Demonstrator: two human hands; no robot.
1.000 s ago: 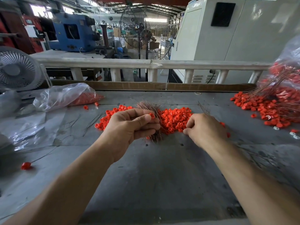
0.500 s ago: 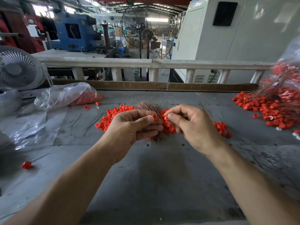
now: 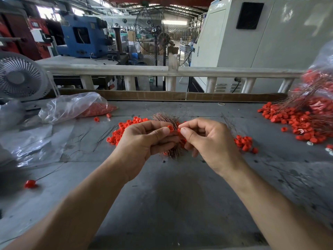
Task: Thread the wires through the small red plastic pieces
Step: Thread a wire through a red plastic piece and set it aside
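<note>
My left hand (image 3: pixel 144 139) grips a bundle of thin copper wires (image 3: pixel 163 118) whose ends stick out above and below the fist, and its thumb and forefinger pinch a small red plastic piece (image 3: pixel 170 127). My right hand (image 3: pixel 207 141) pinches a second red piece (image 3: pixel 179 130) right beside the first, fingertips almost touching. Behind both hands a pile of loose red pieces (image 3: pixel 124 128) lies on the grey table (image 3: pixel 171 195), with more of that pile (image 3: pixel 244 141) showing to the right of my right hand.
A heap of red pieces threaded on wires (image 3: pixel 304 120) lies at the right by a plastic bag (image 3: pixel 320 73). Another clear bag of red pieces (image 3: pixel 75 107) and a small fan (image 3: pixel 19 76) stand at the left. One wired piece (image 3: pixel 30 183) lies near the left edge.
My right hand has come from the pile on the right over to my left hand, bringing a red piece up against the one held there. My left hand has hardly moved.
</note>
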